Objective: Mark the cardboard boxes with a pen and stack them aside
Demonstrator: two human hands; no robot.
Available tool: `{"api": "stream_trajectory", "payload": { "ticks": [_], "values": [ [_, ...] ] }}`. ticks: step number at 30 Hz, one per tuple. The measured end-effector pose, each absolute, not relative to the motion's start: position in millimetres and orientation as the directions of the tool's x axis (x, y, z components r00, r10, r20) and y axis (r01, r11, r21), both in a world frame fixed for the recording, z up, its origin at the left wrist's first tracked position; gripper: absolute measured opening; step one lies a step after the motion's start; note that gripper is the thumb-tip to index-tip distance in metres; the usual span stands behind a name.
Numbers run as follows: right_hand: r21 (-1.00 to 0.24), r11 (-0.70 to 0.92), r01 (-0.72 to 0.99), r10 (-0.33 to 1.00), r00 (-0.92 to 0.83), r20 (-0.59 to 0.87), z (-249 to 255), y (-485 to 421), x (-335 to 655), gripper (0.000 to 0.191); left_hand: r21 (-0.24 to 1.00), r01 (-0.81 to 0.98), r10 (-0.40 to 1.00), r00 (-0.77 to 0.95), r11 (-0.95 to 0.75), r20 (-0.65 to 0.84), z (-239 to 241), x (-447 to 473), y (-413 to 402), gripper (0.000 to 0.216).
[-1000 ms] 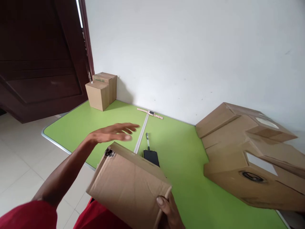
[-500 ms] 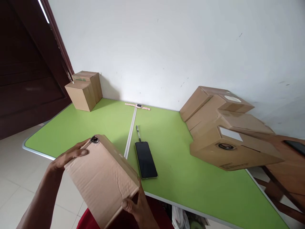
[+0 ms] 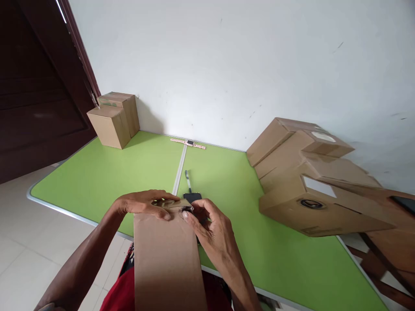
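At the near edge of a lime-green worktop [image 3: 97, 181], a plain brown cardboard box [image 3: 167, 255] stands on end before the person, its broad blank face turned to the camera and its lower part running out of frame over a red garment [image 3: 118, 287]. The left hand [image 3: 142, 204] lies across the box's top edge, its grip clamped there with the fingers folded over the far side and the thumb pressed on the near face. The right hand [image 3: 210, 226] meets the same edge at the top right corner, its grip closed, thumb and forefinger pinched together on a dark scuffed spot. Both hands thus hold the upper end, and the rest of the box hangs below them.

Just behind the box, partly hidden by it, lies a black smartphone [image 3: 192, 197]; a slim dark pen [image 3: 187, 176] lies beyond it, beside the grey seam strip [image 3: 179, 166] that splits the worktop. A pale wristwatch [image 3: 188, 143] lies flat at the far edge against the white wall [image 3: 227, 65]. Two small sealed cardboard cartons [image 3: 112, 121] stand together in the far left corner, near a dark wooden door [image 3: 35, 86]. Well apart to the right, a pile of larger brown cardboard cartons [image 3: 308, 181] leans across the worktop.
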State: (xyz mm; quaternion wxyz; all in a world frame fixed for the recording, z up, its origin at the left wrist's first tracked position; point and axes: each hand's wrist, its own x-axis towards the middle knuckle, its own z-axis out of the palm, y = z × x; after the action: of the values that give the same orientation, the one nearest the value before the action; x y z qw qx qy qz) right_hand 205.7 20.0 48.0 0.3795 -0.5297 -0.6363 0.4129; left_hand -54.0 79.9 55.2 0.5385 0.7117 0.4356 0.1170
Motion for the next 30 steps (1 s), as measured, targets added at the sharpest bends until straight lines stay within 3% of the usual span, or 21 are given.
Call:
{"api": "stream_trajectory", "payload": {
  "ticks": [4, 8, 11, 13, 18, 23, 26, 30],
  "values": [
    [-0.902, 0.137, 0.409, 0.986, -0.142, 0.085, 48, 18, 189, 0.026, 0.846, 0.526, 0.727, 0.614, -0.085, -0.309, 69, -52, 77, 0.064],
    [-0.876, 0.197, 0.440, 0.977, -0.158, 0.140, 49, 15, 190, 0.015, 0.741, 0.654, 0.726, 0.582, -0.151, -0.366, 83, -39, 76, 0.065],
    [-0.925, 0.156, 0.347, 0.947, -0.320, 0.040, 45, 28, 207, 0.029, 0.698, 0.693, 0.732, 0.567, -0.177, -0.378, 83, -28, 75, 0.061],
    [-0.906, 0.125, 0.404, 0.936, -0.351, -0.027, 38, 48, 221, 0.040, 0.724, 0.671, 0.726, 0.578, -0.162, -0.374, 79, -26, 74, 0.059],
    [-0.594, 0.090, 0.799, 0.982, -0.171, -0.080, 11, 118, 225, 0.023, 0.756, 0.651, 0.767, 0.518, -0.067, -0.378, 74, -29, 70, 0.063],
    [-0.467, -0.027, 0.884, 0.969, -0.092, -0.229, -21, 166, 197, 0.023, 0.717, 0.695, 0.746, 0.505, -0.053, -0.434, 84, -26, 71, 0.068],
    [-0.509, -0.084, 0.857, 0.954, -0.078, -0.289, -35, 179, 194, 0.022, 0.668, 0.741, 0.706, 0.506, -0.062, -0.496, 87, -23, 72, 0.069],
    [-0.719, -0.133, 0.682, 0.967, -0.072, -0.246, -45, 188, 206, 0.025, 0.668, 0.737, 0.698, 0.530, -0.100, -0.481, 86, -22, 73, 0.072]
  ]
}}
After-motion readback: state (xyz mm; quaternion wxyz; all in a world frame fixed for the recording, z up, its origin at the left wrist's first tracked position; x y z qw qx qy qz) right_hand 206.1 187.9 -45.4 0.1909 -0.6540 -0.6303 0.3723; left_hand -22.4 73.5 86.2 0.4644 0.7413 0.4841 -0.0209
